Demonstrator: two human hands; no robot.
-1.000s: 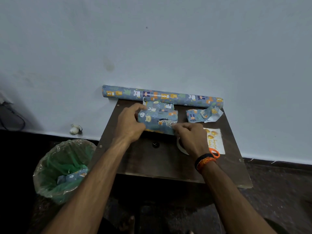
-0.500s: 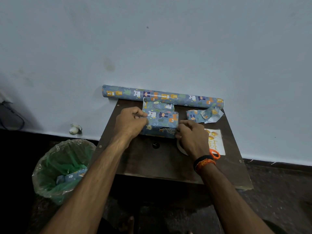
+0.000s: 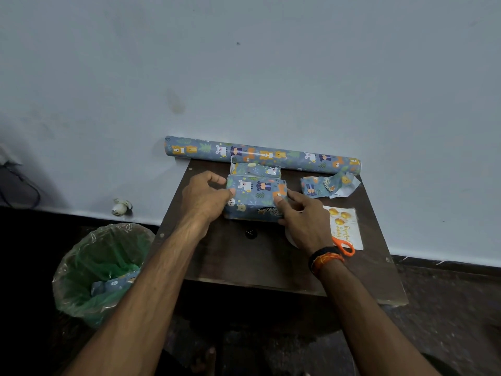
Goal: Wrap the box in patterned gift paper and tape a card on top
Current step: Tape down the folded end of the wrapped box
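Box [image 3: 256,198] sits mid-table near the wall, L hand [image 3: 204,196] pinching its left end, R hand [image 3: 301,217] fingers curled on the right end — risk: loose end flaps spring open w/o tape, since both hands are occupied.

white card [image 3: 345,226] with gold handwritten lettering, too small and blurred to read, no other text

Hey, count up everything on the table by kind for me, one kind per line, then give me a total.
Wrapped box, held by left hand and right hand: 1
Gift paper roll: 1
Loose paper scraps, one behind the box, one at right: 2
Card: 1
Orange-handled scissors: 1
Partly hidden white object, kind unclear: 1
Total: 7
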